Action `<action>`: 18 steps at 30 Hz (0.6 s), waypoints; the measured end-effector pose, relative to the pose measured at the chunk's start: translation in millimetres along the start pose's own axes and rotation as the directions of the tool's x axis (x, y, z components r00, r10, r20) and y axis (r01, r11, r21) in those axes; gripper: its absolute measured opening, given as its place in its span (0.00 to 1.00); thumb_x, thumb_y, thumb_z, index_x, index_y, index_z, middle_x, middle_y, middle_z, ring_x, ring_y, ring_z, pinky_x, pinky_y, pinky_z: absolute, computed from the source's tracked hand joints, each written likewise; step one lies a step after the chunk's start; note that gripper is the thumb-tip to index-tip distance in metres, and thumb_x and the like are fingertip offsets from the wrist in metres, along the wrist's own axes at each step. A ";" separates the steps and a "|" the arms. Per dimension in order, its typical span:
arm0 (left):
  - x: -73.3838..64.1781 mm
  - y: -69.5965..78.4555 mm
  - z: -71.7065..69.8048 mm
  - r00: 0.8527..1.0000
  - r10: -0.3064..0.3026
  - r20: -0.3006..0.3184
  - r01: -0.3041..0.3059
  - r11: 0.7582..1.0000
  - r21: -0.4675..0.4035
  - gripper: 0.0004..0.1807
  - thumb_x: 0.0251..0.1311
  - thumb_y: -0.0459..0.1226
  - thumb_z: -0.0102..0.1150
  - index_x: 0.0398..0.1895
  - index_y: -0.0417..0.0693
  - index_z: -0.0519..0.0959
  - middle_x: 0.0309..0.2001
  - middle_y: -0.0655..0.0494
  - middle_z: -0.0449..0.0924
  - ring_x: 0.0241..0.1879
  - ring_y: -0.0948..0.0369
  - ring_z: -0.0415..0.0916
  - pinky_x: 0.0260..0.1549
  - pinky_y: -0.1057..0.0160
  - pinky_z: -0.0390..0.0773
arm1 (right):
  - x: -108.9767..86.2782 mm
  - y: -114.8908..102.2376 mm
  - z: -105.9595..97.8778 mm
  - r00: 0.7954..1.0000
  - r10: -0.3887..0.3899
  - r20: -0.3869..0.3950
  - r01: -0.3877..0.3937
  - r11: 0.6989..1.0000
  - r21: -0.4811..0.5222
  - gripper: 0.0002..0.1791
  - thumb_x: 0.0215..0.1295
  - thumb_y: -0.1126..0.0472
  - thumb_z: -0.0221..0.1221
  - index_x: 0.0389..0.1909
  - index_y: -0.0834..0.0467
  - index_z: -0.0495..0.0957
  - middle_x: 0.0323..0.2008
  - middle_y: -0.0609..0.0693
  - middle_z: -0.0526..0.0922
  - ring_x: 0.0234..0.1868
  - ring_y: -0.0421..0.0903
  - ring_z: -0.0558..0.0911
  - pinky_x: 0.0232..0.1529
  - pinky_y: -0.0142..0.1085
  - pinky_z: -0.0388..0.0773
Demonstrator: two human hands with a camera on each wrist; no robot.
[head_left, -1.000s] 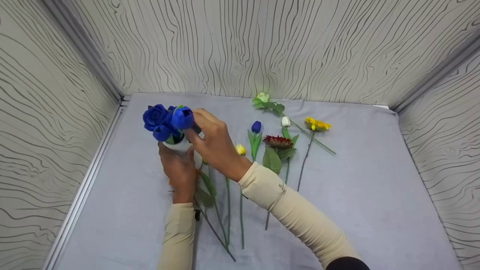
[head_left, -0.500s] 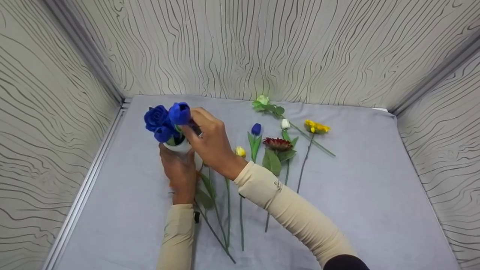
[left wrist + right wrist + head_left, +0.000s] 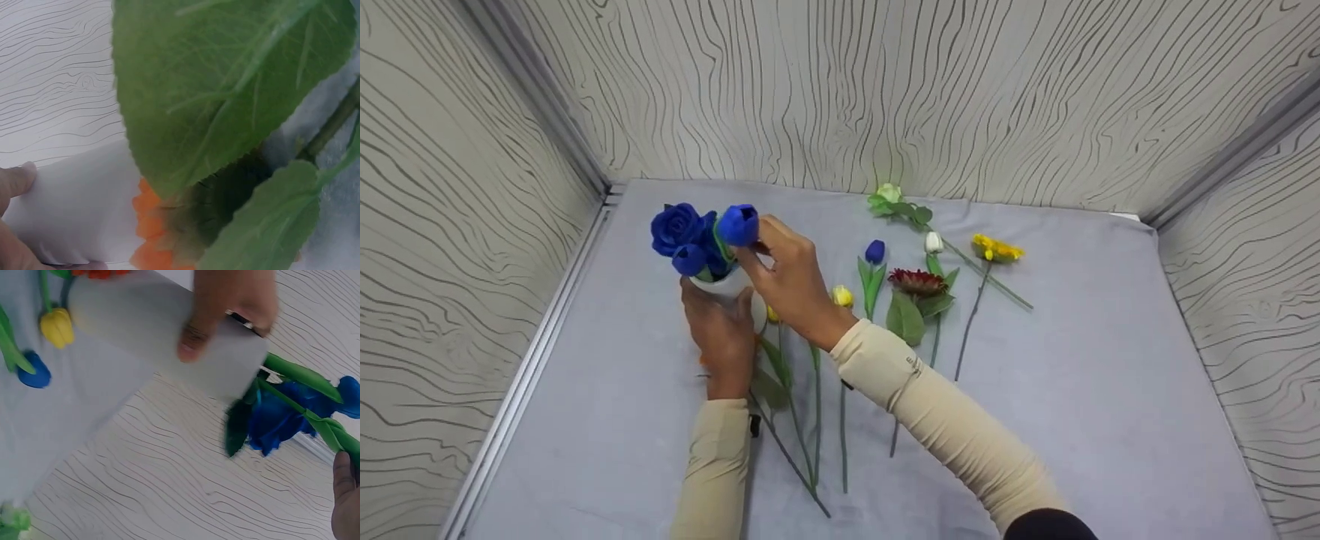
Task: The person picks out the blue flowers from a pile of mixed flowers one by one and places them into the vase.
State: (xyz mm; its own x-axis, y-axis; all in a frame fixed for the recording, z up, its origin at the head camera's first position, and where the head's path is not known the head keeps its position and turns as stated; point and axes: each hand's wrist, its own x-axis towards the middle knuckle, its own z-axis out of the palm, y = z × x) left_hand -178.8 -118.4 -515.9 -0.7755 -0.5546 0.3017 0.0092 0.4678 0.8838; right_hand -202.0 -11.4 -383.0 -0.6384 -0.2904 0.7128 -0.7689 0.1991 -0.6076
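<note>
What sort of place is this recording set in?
Probably a work or filming booth: wood-grain-patterned panels stand on three sides, meeting at gray corner posts, around a spread gray cloth.

Vase (image 3: 129,320): smooth, matt; plastic or ceramic unclear. Blue tulip (image 3: 739,225): smooth, matt petals. Large leaf (image 3: 214,84): raised veins. Tablecloth (image 3: 1072,375): creased fabric. Edge rail (image 3: 526,367): metallic sheen. Sleeve (image 3: 960,416): wrinkled cloth.

Pale line-patterned walls (image 3: 840,90), grey cloth (image 3: 1080,390), metal rail (image 3: 529,360)
</note>
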 end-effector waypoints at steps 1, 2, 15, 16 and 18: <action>0.1 0.2 0.2 1.000 -0.009 0.001 0.009 1.000 0.006 0.49 0.55 0.37 0.69 0.75 0.45 0.48 0.67 0.44 0.61 0.66 0.53 0.60 0.63 0.49 0.60 | -0.9 1.5 0.6 1.000 0.008 0.001 -0.008 1.000 -0.004 0.07 0.68 0.66 0.57 0.43 0.64 0.78 0.39 0.53 0.81 0.44 0.41 0.82 0.46 0.29 0.77; 0.1 0.4 0.2 1.000 -0.019 0.002 0.019 1.000 0.008 0.49 0.55 0.37 0.69 0.75 0.45 0.48 0.67 0.44 0.61 0.66 0.53 0.60 0.64 0.49 0.60 | -1.6 2.9 1.1 1.000 0.013 0.002 -0.013 1.000 -0.006 0.07 0.68 0.66 0.57 0.44 0.64 0.78 0.40 0.53 0.81 0.45 0.42 0.82 0.47 0.29 0.77; 1.7 0.8 3.1 1.000 -0.025 0.006 0.025 1.000 -0.011 0.51 0.56 0.38 0.69 0.76 0.50 0.46 0.68 0.47 0.60 0.66 0.55 0.59 0.64 0.50 0.60 | 5.8 0.0 -5.0 1.000 -0.015 0.002 0.015 0.999 -0.046 0.06 0.66 0.66 0.60 0.41 0.64 0.79 0.38 0.53 0.82 0.40 0.41 0.82 0.45 0.28 0.77; 1.4 0.9 3.2 1.000 -0.022 0.007 0.022 1.000 -0.003 0.51 0.56 0.38 0.69 0.76 0.50 0.45 0.68 0.47 0.59 0.66 0.55 0.59 0.65 0.50 0.59 | 7.1 -1.8 -6.6 1.000 -0.022 -0.004 0.022 0.999 -0.036 0.06 0.65 0.66 0.60 0.40 0.64 0.79 0.37 0.53 0.82 0.39 0.41 0.82 0.44 0.29 0.77; 0.6 0.8 3.2 1.000 -0.016 0.003 0.016 1.000 0.015 0.51 0.55 0.38 0.69 0.76 0.48 0.45 0.68 0.46 0.59 0.66 0.54 0.59 0.65 0.50 0.59 | 9.0 -6.2 -9.0 0.999 -0.047 -0.015 0.047 0.999 -0.014 0.06 0.64 0.66 0.61 0.38 0.65 0.79 0.35 0.53 0.82 0.37 0.41 0.82 0.42 0.29 0.77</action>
State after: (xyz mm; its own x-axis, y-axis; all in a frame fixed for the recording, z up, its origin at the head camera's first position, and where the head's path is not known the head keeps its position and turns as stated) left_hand -181.3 -116.2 -516.2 -0.7773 -0.5600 0.2868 -0.0121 0.4691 0.8831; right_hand -203.3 -6.8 -369.6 -0.6021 -0.2850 0.7458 -0.7983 0.1982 -0.5687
